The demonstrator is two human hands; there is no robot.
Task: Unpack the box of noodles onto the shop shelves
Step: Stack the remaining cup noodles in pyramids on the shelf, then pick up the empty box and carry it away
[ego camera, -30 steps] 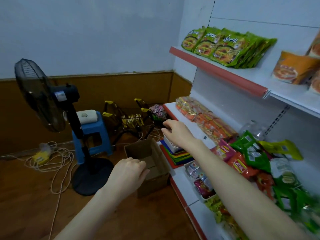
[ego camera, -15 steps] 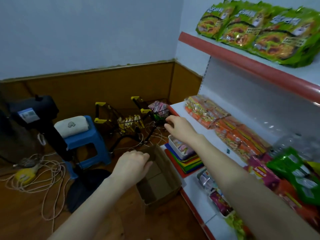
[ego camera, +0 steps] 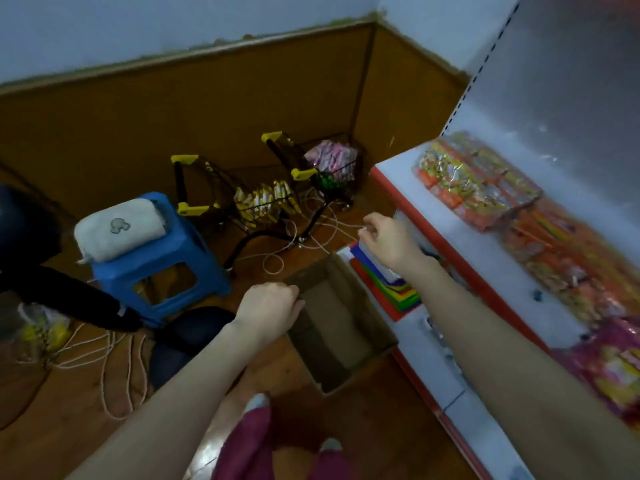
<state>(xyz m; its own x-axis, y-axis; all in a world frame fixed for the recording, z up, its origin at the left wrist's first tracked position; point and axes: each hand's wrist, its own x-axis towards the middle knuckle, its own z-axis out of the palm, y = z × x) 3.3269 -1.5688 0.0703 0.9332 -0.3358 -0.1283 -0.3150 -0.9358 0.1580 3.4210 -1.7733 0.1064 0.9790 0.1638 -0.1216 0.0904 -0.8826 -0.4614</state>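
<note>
Cardboard box point(ego camera: 332, 341) beside the shelf point(ego camera: 485, 261).
Left hand point(ego camera: 268, 308) grips its rim; right hand point(ego camera: 389, 242) over coloured trays point(ego camera: 394, 289) (grasp unclear).

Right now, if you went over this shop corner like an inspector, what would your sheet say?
Surface: wooden floor; white shelves with red edges.
Job's things: cardboard box stands open on the floor beside the shelves, no packets visible inside; noodle packets lie on a shelf.
Clutter: blue stool carrying a white cushion; two small carts; fan base; coloured stack on the low shelf.
Hands: left hand grips the box's rim; right hand curled over the coloured stack, grip too blurred to tell.
Cables: white cords lie loose on the floor.
Surroundings: brown panelled wall.
</note>
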